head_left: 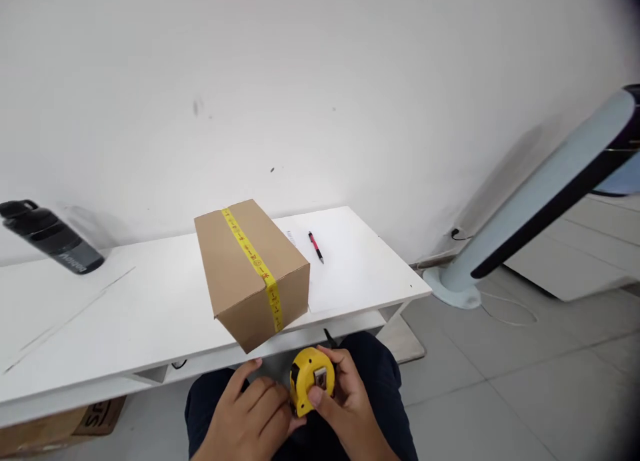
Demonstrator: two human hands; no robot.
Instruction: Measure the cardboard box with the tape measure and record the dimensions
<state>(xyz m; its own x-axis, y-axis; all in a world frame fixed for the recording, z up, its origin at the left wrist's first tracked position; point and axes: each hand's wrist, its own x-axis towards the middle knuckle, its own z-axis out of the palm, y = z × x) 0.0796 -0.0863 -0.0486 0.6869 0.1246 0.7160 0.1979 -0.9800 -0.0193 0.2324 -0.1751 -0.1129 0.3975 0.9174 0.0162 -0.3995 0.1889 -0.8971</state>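
My right hand [347, 401] holds a yellow tape measure [306, 380], its thumb pressed on the front of the case near a small metallic patch. Close against the case's left side is my left hand [260, 408], most of its fingers curled and one outer finger stretched up. A left fingertip touches the lower edge of the tape measure; what it pinches there is hidden. Both hands are above my lap, in front of the table. Just beyond them a closed cardboard box [225, 261] with yellow printed tape [249, 251] sits at the table's front edge.
On the white table [150, 308] are a dark bottle [53, 238], white paper [350, 274] and a red-and-black pen [316, 247]. A pale blue floor-standing appliance [540, 201] stands right. Another carton [55, 428] lies under the table, left. A wall rises behind.
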